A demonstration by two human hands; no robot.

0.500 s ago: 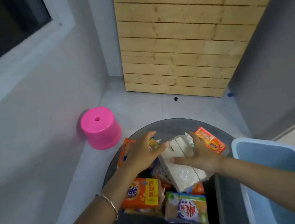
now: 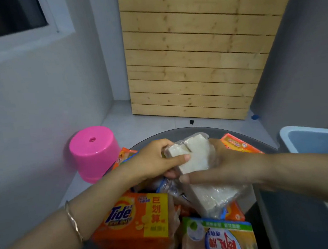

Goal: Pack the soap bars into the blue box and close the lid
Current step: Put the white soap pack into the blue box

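1. Left hand (image 2: 154, 161): closed round the upper end of a clear-wrapped pack of white soap bars (image 2: 193, 157); thumb laid across the front face of the pack, fingers curled behind it. A thin bangle (image 2: 73, 221) sits on the left wrist.
2. Right hand (image 2: 222, 169): closed on the same pack from the other side, thumb stretched along its lower edge toward the left hand; the fingers are behind the wrap and cannot be seen clearly.
3. Pack of white soap bars: held between both hands, raised and tilted, its upper end pointing away from the person.
4. Second white wrapped pack (image 2: 215, 199): directly beneath the right hand, slanting downward; whether the hand touches it cannot be told.
5. Orange Tide soap box (image 2: 135, 218): below the left forearm, near the wrist.
6. Green and yellow soap packet (image 2: 222, 238): nearest the person, below the right hand.
7. Orange soap box (image 2: 240, 143): just beyond the right hand.
8. Orange packet (image 2: 124, 155): just beyond the left hand, partly hidden by it.
9. Round dark table (image 2: 209, 130): bears all the soap, under both hands.
10. Blue box (image 2: 299, 138): to the right of the right forearm, lid off, interior mostly out of frame.
11. Pink stool (image 2: 94, 150): on the floor, left of the left hand.
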